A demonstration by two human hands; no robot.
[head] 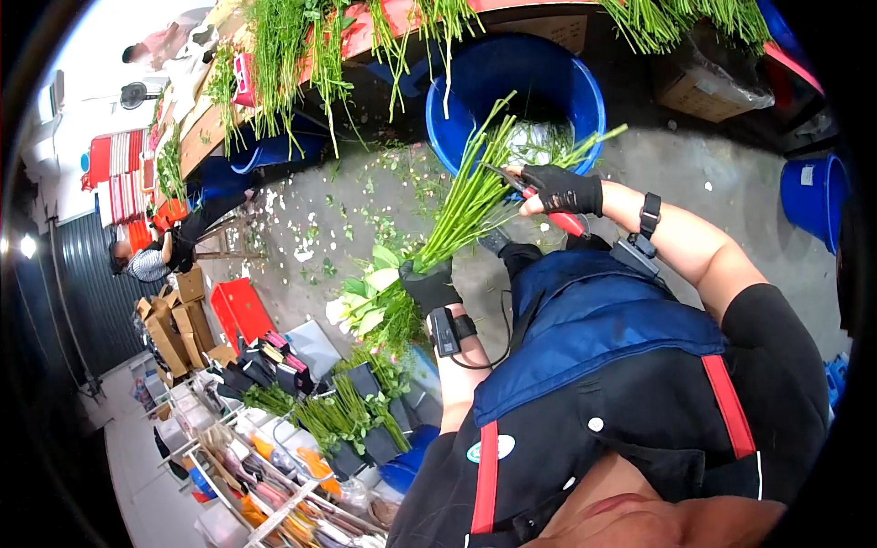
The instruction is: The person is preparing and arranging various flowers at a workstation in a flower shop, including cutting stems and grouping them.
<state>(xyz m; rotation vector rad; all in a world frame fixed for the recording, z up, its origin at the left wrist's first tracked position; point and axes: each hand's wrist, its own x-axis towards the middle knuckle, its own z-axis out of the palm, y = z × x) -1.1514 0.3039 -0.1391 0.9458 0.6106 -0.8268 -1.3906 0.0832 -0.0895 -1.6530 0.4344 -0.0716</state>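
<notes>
My left hand [430, 284], in a black fingerless glove, is closed around a bundle of green flower stems [462, 198]. White blooms and broad leaves [370, 294] spread out below that hand. In my right hand [558, 190], gloved alike, is a pair of red-handled pruning shears [565, 222]; its dark blades lie against the stems near their cut ends. Whether the blades are closed is hard to tell. Beneath the stem ends stands a large blue tub [433, 127] with green clippings and something white inside.
Stems overhang a red-edged table [404, 14] above the tub. Leaves and petals litter the concrete floor [308, 226]. Another blue bucket [815, 198] stands right. Dark containers of greenery [380, 445] and a shelf rack are lower left. Beyond a red crate [240, 312], another person [151, 264] works.
</notes>
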